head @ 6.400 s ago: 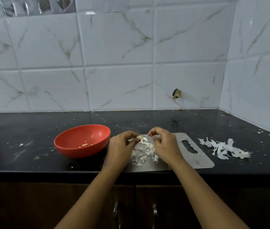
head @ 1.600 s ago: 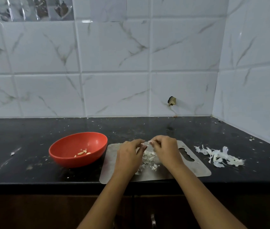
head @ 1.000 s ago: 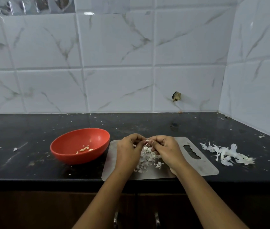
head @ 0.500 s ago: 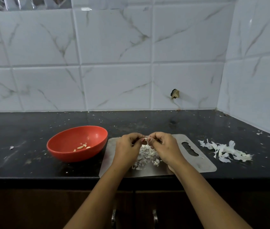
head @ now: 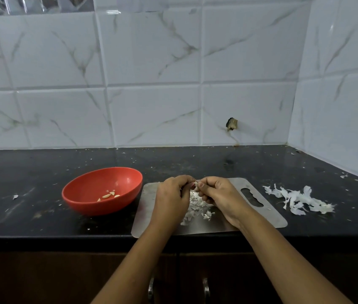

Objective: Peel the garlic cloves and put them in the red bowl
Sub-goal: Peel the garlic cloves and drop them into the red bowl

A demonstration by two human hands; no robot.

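My left hand (head: 170, 199) and my right hand (head: 219, 197) meet above the steel cutting board (head: 259, 212), fingertips pinching a small garlic clove (head: 196, 185) between them. Most of the clove is hidden by my fingers. Under my hands lies a heap of white garlic peels (head: 197, 208) on the board. The red bowl (head: 102, 190) sits just left of the board on the black counter, with a few peeled cloves (head: 109, 195) at its bottom.
A second pile of white garlic skins (head: 298, 200) lies on the black counter (head: 31, 172) right of the board. Marble-look tiled walls close the back and right side. Cabinet doors with metal handles (head: 205, 289) are below the counter's front edge.
Both hands stay together over the board, working the same clove; the fingers have shifted slightly. The view has wobbled a little. The bowl and the piles have not moved.
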